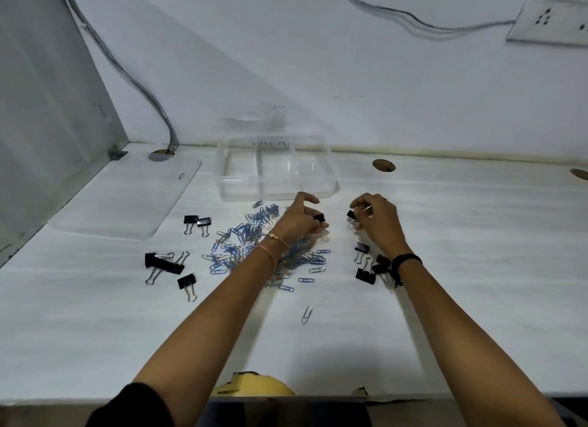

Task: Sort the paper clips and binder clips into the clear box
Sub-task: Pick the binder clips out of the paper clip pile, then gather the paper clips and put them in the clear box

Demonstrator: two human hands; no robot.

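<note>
Two hands work near the clear box: left hand pinches a binder clip, right hand pinches another clip, beside the paper clips.

Both forearms are bare; a black short sleeve shows at the left upper arm. The left wrist carries a thin gold bangle and a pinkish thread band — the right wrist wears a black band, possibly knotted cord.

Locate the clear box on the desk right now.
In the head view, the clear box sits open at the desk's far centre against the wall, just beyond the paper clips, lid to its left.
</note>
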